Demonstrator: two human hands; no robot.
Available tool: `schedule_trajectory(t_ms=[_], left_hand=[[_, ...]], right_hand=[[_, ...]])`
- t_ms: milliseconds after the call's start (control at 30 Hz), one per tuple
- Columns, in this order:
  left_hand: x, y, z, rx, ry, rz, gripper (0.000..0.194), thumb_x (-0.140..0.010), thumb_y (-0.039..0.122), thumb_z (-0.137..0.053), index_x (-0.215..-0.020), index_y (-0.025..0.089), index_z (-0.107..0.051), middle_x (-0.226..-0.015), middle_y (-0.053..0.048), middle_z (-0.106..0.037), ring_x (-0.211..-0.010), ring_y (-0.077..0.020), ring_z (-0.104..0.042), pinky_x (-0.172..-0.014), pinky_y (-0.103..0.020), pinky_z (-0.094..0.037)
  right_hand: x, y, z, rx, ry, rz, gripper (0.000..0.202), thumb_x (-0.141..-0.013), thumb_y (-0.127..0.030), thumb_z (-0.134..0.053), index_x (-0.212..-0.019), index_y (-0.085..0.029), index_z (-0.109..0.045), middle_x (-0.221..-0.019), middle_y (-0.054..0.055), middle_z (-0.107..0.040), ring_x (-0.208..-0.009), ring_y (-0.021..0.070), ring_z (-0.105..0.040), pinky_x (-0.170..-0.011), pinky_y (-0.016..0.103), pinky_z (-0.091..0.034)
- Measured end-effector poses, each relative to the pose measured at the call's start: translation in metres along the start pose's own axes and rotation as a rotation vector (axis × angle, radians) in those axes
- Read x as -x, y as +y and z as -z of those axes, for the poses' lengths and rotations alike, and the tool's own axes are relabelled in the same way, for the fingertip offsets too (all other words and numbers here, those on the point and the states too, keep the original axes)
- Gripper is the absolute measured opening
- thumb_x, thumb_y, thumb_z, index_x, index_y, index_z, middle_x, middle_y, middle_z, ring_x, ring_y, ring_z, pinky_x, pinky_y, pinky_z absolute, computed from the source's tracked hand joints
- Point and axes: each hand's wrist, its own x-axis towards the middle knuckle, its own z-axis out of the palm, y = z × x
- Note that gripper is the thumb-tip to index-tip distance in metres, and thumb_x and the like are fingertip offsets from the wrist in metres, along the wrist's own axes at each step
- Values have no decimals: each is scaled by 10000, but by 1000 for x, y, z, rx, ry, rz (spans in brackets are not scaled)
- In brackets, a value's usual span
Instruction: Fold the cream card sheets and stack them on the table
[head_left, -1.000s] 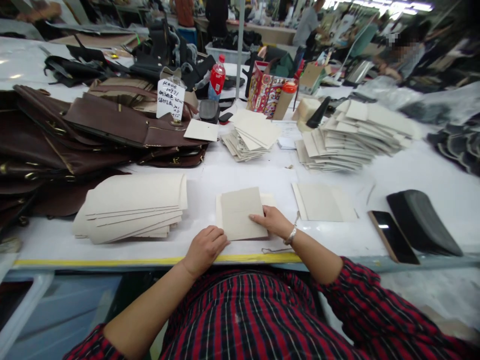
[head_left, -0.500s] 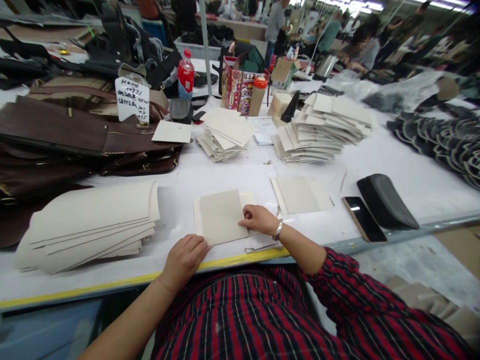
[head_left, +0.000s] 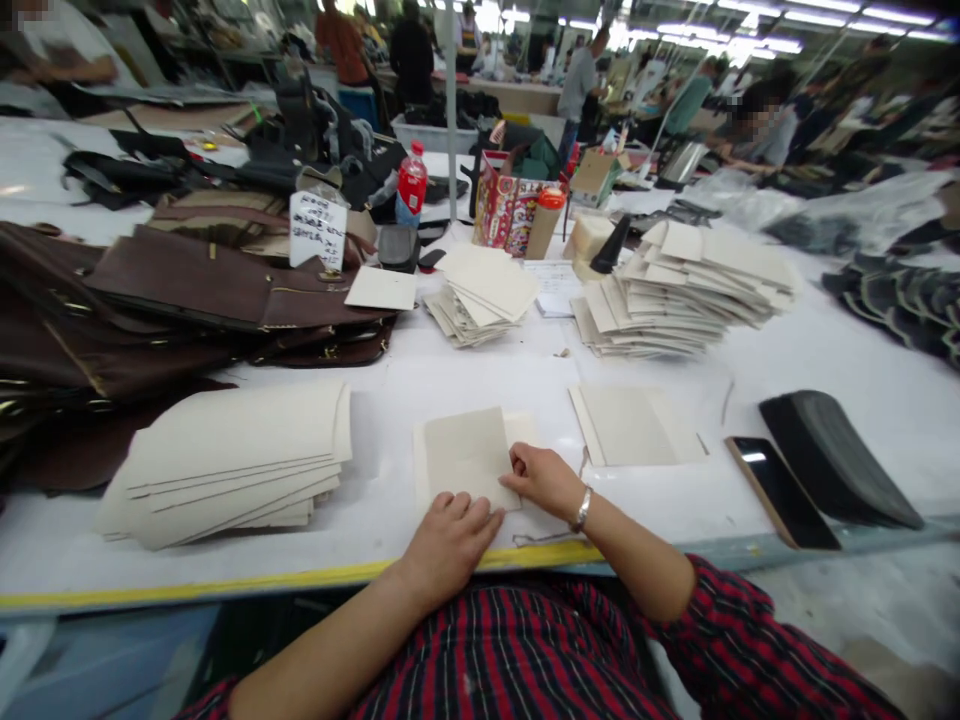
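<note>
A square beige sheet (head_left: 466,452), like thin board or lining, lies on a paler piece near the table's front edge. My left hand (head_left: 454,540) rests over its lower edge, fingers side by side and slightly bent, pressing down without a grasp. At the sheet's right edge, my right hand (head_left: 546,478) has thumb and curled fingers closed in a pinch on it. A bracelet circles the right wrist. To the right lies another beige sheet (head_left: 626,425) on paler pieces. A stack of larger curved sheets (head_left: 240,440) is on the left.
Farther back stand a small stack of pieces (head_left: 480,285) and a taller stack (head_left: 675,290). Brown leather bags (head_left: 202,290) fill the left. A phone (head_left: 784,495) and a black curved block (head_left: 836,455) lie at right. A red-labelled bottle (head_left: 411,188) stands behind. People work in the background.
My left hand has slid right along the sheet's lower edge, closer to my right hand. The right hand keeps its pinch at the right edge. The camera view has tilted upward.
</note>
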Motion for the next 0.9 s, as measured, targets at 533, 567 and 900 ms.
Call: schedule_trajectory(t_ms=[533,567,900], left_hand=[[22,-59,-2,219,356,299,286,-818,301,-464,-1055,145,-505,-1007,-122,-559,-979,-221,-494,-841,-389,-436],[23,-64,-5,187,372,327,350,-806,342,-480,-1089,136,-489,-1058,-141,-543,-1022,-239,-479,-855,-405,-435],[25,-76,-18,101,294,304,605,-766,513,-459,-1193,86,-419,-1168,-178,-495,-1099,-247,-449,-884,-373,-441]], right_hand=[[-37,7,3,-394,-232,-295,229,-760,-424,-456,-663,-217,-441,-488,-37,-546,-445,117,-532,-404,196,-389],[-37,7,3,-381,-234,-294,232,-764,-426,-449,-659,-219,-439,-489,-37,-545,-454,120,-536,-413,199,-392],[-40,9,3,-261,-262,-267,253,-790,-441,-418,-652,-229,-423,-512,-39,-542,-484,139,-558,-502,236,-400]])
